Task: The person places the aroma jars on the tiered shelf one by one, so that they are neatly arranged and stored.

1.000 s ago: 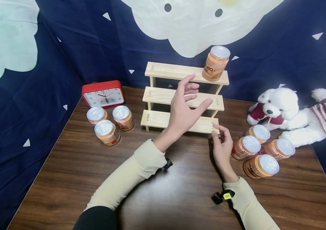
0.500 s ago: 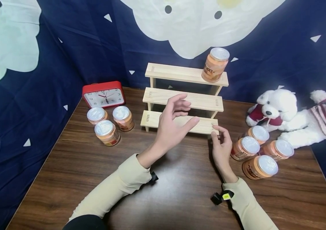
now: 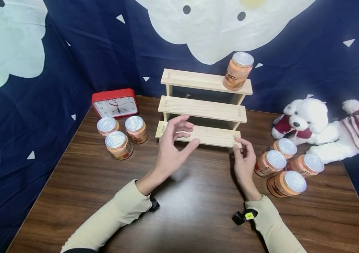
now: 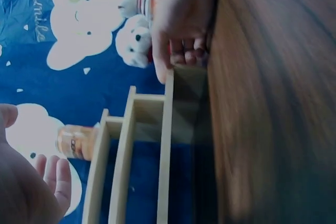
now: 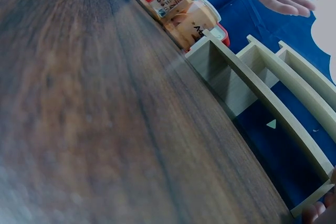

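A three-tier wooden display stand (image 3: pixel 201 109) rises like steps on the table. One orange canned-fruit can (image 3: pixel 238 71) with a silver lid stands at the right end of its top tier. My left hand (image 3: pixel 171 149) hovers before the left part of the lowest tier, fingers apart and loosely bent, holding nothing. With thumb and fingers my right hand (image 3: pixel 245 161) pinches the right end of the lowest board; in the left wrist view that hand (image 4: pixel 184 24) grips the board's end from both faces. Only some right fingertips (image 5: pixel 315 211) show in the right wrist view.
Several similar cans (image 3: pixel 275 160) cluster right of my right hand. Three more cans (image 3: pixel 118 149) stand at left, before a red alarm clock (image 3: pixel 115 103). White plush bears (image 3: pixel 307 117) lie at the right, and a dark blue patterned cloth (image 3: pixel 113 52) hangs behind the table.
My left hand has come away from the upper tiers, moving left and toward me. The right hand stays at the lowest board's end. The cans and stand have not moved.
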`<state>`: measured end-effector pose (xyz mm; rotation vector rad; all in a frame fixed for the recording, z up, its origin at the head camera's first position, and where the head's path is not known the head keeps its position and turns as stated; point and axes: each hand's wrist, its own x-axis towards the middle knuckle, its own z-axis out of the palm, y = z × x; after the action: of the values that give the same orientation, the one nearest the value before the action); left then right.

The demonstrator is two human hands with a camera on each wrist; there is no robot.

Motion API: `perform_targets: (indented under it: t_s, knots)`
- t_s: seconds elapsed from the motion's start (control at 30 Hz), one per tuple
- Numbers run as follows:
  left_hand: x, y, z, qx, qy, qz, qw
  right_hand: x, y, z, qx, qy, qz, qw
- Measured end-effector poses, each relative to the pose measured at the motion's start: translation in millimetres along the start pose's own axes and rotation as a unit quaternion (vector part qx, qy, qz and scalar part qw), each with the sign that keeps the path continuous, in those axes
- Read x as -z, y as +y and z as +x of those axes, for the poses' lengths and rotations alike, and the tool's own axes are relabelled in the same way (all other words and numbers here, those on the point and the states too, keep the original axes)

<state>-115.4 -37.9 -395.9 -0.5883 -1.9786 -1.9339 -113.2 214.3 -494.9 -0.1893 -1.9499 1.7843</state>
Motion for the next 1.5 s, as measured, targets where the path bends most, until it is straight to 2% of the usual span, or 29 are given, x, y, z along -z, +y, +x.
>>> perform_targets:
  t_s: [0.43, 0.77, 1.13, 1.5]
  knots:
    - [44.7, -19.6, -22.6, -0.042, 0.064, 0.050, 0.9958, -0.1, 2.1, -0.2, 0.002, 0.000, 0.004, 1.000]
    - [78.0, -20.2, -36.2, -0.052, 0.096, 0.077, 0.9910, 0.9, 2.7, -0.2, -0.003, -0.002, -0.002, 1.000]
    - [120.1, -21.3, -47.5, -0.066, 0.157, 0.127, 0.9772, 1.3, 1.1, 1.4, 0.001, -0.001, -0.004, 1.000]
    - [139.1, -20.7, -46.5, -0.048, 0.232, 0.143, 0.9610, 1.6, 2.8, 0.8, 0.002, -0.005, -0.008, 1.000]
